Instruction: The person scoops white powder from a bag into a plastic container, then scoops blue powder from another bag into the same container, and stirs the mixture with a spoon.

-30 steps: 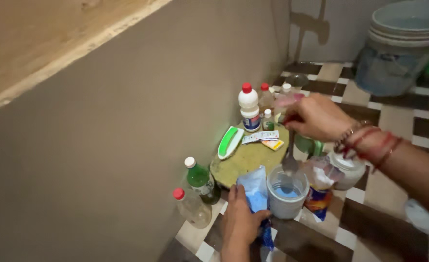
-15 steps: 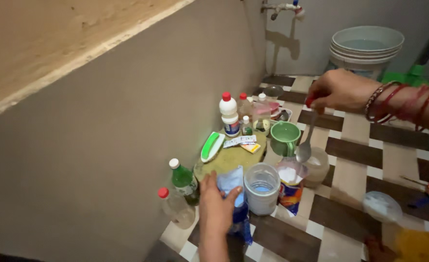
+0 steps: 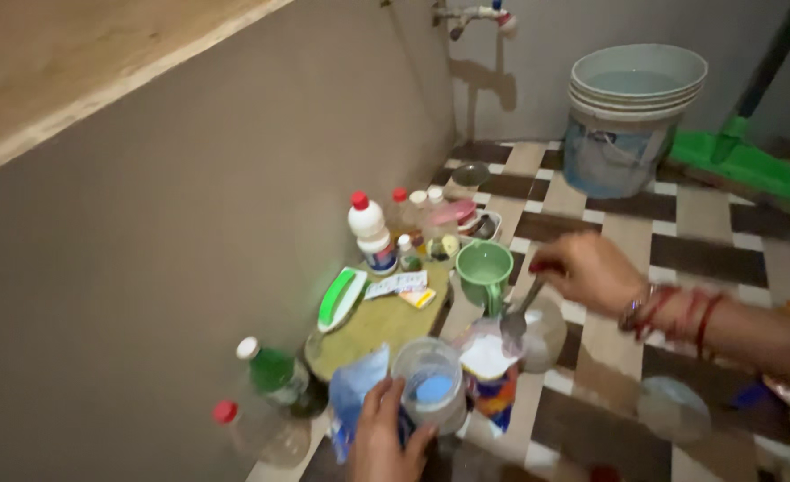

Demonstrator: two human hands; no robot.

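Note:
My right hand (image 3: 590, 270) grips a metal spoon (image 3: 515, 319) by its handle, the bowl of the spoon pointing down over an open white powder packet (image 3: 489, 368). My left hand (image 3: 384, 437) rests at the bottom edge, holding a blue plastic pouch (image 3: 357, 395) and touching a clear plastic cup (image 3: 431, 386) with blue powder in its bottom. A green mug (image 3: 484, 270) stands just behind the spoon. A clear jar (image 3: 545, 330) sits beside the packet under my right wrist.
A round yellow-green board (image 3: 379, 321) carries a green and white brush (image 3: 341, 296) and small sachets. White red-capped bottles (image 3: 370, 231) stand by the grey wall. A green bottle (image 3: 274, 371) and a clear bottle (image 3: 257, 431) lie left. Stacked buckets (image 3: 627, 116) and a green broom (image 3: 748, 165) are behind.
My right hand came down and toward me, lowering the spoon to the white powder packet. The view shifted right. My left hand stayed on the pouch and cup.

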